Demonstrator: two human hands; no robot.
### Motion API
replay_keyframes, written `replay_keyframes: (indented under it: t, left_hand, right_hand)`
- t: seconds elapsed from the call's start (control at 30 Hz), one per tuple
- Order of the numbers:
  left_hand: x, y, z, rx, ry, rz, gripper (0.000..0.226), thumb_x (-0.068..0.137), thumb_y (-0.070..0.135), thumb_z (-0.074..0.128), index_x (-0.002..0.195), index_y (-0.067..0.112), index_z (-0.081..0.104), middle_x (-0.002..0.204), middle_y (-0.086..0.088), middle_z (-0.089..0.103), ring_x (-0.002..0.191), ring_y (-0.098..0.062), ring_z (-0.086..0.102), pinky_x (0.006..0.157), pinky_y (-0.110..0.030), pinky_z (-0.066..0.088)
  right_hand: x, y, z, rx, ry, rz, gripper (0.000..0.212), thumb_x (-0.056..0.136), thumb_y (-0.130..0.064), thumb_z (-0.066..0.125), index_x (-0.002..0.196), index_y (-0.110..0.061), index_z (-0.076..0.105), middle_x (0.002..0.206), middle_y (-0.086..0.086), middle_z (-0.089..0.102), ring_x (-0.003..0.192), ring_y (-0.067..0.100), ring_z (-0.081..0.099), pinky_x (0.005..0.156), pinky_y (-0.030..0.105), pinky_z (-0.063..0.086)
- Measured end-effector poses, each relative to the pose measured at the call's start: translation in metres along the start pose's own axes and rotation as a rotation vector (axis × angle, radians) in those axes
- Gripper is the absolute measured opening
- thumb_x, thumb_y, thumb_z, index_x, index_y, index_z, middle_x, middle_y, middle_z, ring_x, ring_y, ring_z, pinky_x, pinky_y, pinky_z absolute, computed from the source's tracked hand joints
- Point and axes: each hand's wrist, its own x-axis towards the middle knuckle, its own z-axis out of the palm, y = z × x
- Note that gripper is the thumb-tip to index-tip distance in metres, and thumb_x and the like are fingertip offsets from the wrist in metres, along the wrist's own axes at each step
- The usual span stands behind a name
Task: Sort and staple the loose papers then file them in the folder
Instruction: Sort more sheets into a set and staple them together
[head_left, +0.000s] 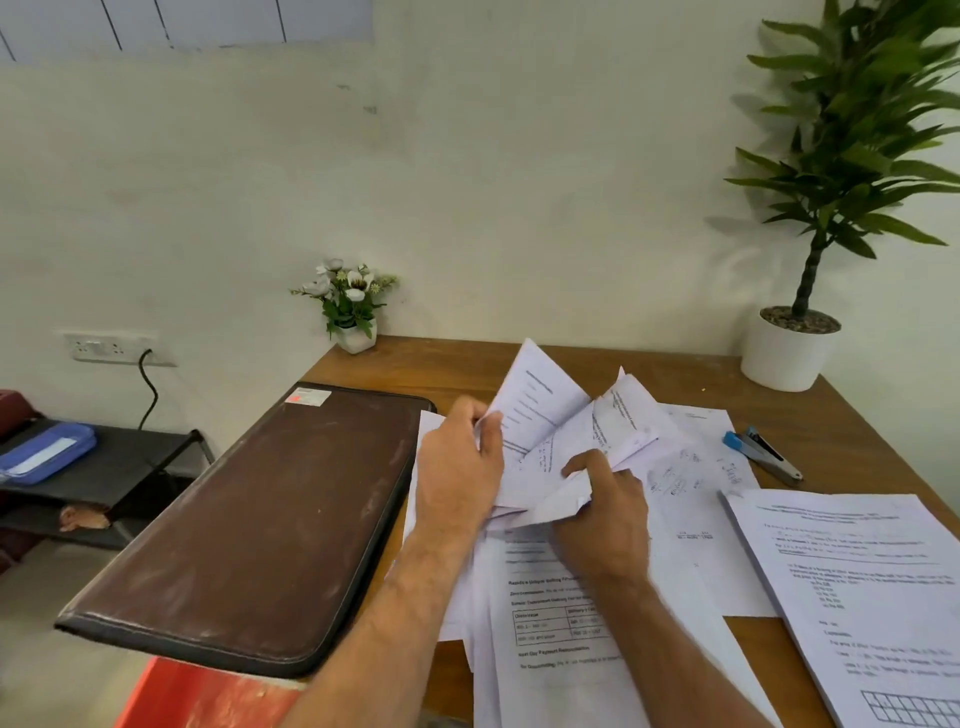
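Above the middle of the wooden desk (457, 364) I hold up a fanned bunch of printed sheets (561, 431). My left hand (460, 470) grips the bunch at its left edge, thumb on top. My right hand (605, 501) pinches the lower right sheets, fingers curled round their bent edge. More loose papers (550, 639) lie spread flat under my arms. A neat stack of papers (862, 587) lies at the right. The brown zip folder (260, 525) lies closed at the left, overhanging the desk edge. A blue and grey stapler (763, 453) rests beyond the papers, right of my hands.
A small white pot of flowers (353, 306) stands at the desk's back left corner and a tall potted plant (800, 332) at the back right. Left of the desk is a low black shelf (130, 457) holding a blue pouch (47, 451). A red object (208, 696) sits below the folder.
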Motion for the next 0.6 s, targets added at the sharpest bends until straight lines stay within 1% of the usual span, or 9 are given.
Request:
replay_keyframes:
  t: [0.07,0.1,0.17,0.23,0.3,0.37,0.43,0.5,0.6]
  left_hand:
    - [0.007,0.002,-0.008,-0.043,0.041,-0.007,0.015,0.103,0.033,0.056,0.094,0.021,0.056,0.086,0.004,0.069,0.072,-0.015,0.063,0.060,-0.027,0.050]
    - [0.010,0.003,-0.011,-0.056,0.043,-0.006,0.014,0.102,0.032,0.056,0.094,0.020,0.056,0.085,0.002,0.070,0.073,-0.019,0.064,0.064,-0.034,0.052]
    - [0.013,0.007,-0.020,-0.065,0.047,0.002,0.013,0.102,0.030,0.056,0.094,0.019,0.055,0.082,0.000,0.069,0.071,-0.022,0.063,0.062,-0.037,0.050]
    - [0.015,0.015,-0.029,-0.083,0.081,0.012,0.013,0.102,0.028,0.055,0.094,0.018,0.053,0.082,-0.001,0.068,0.069,-0.021,0.061,0.059,-0.033,0.043]
    - [0.016,0.024,-0.038,-0.107,0.121,0.017,0.011,0.102,0.025,0.055,0.095,0.017,0.054,0.085,-0.001,0.068,0.071,-0.020,0.061,0.060,-0.028,0.039]
    - [0.016,0.032,-0.047,-0.125,0.140,0.044,0.006,0.102,0.021,0.055,0.103,0.017,0.059,0.090,0.002,0.070,0.076,-0.018,0.063,0.063,-0.024,0.042]
    - [0.016,0.039,-0.055,-0.120,0.169,0.102,0.020,0.102,0.016,0.054,0.115,0.021,0.067,0.094,0.005,0.071,0.081,-0.013,0.064,0.069,-0.022,0.046]
    - [0.016,0.045,-0.063,-0.147,0.209,0.155,0.025,0.101,0.016,0.055,0.118,0.026,0.072,0.093,0.007,0.074,0.080,-0.009,0.066,0.072,-0.023,0.053]
    - [0.017,0.060,-0.076,-0.133,0.242,0.209,0.018,0.102,0.033,0.059,0.095,0.021,0.071,0.076,0.010,0.067,0.069,-0.008,0.062,0.061,-0.020,0.048]
  right_hand:
    - [0.013,-0.002,-0.005,0.040,0.016,0.009,0.036,0.081,-0.012,0.072,0.106,-0.032,0.056,0.098,-0.001,0.063,0.098,0.025,0.058,0.070,0.032,0.046]
    - [0.020,-0.006,-0.007,0.050,0.012,0.016,0.045,0.083,-0.009,0.070,0.116,-0.036,0.053,0.103,0.002,0.065,0.099,0.026,0.061,0.073,0.035,0.051]
    - [0.032,-0.019,-0.013,0.044,-0.029,-0.003,0.074,0.086,-0.006,0.068,0.136,-0.049,0.034,0.107,0.000,0.069,0.095,0.024,0.066,0.078,0.038,0.056]
    - [0.040,-0.031,-0.019,0.041,-0.059,-0.058,0.094,0.087,-0.004,0.066,0.145,-0.057,0.013,0.097,-0.003,0.071,0.083,0.021,0.068,0.074,0.038,0.056]
    - [0.047,-0.040,-0.026,0.040,-0.063,-0.090,0.100,0.086,-0.003,0.063,0.145,-0.061,0.008,0.079,-0.005,0.066,0.071,0.018,0.064,0.068,0.038,0.055]
    - [0.051,-0.050,-0.034,-0.002,-0.040,-0.149,0.085,0.084,-0.003,0.061,0.143,-0.055,0.030,0.082,-0.005,0.067,0.079,0.018,0.063,0.071,0.037,0.054]
    - [0.056,-0.058,-0.038,-0.056,0.067,-0.302,0.053,0.079,0.001,0.063,0.118,-0.034,0.067,0.092,-0.002,0.073,0.088,0.024,0.065,0.078,0.039,0.055]
    - [0.059,-0.068,-0.044,-0.087,0.172,-0.374,0.033,0.074,0.004,0.065,0.096,-0.019,0.075,0.090,0.000,0.073,0.086,0.028,0.065,0.079,0.046,0.054]
    - [0.064,-0.095,-0.059,-0.139,0.252,-0.361,0.029,0.078,0.000,0.064,0.100,-0.018,0.070,0.092,-0.002,0.070,0.089,0.024,0.063,0.089,0.045,0.042]
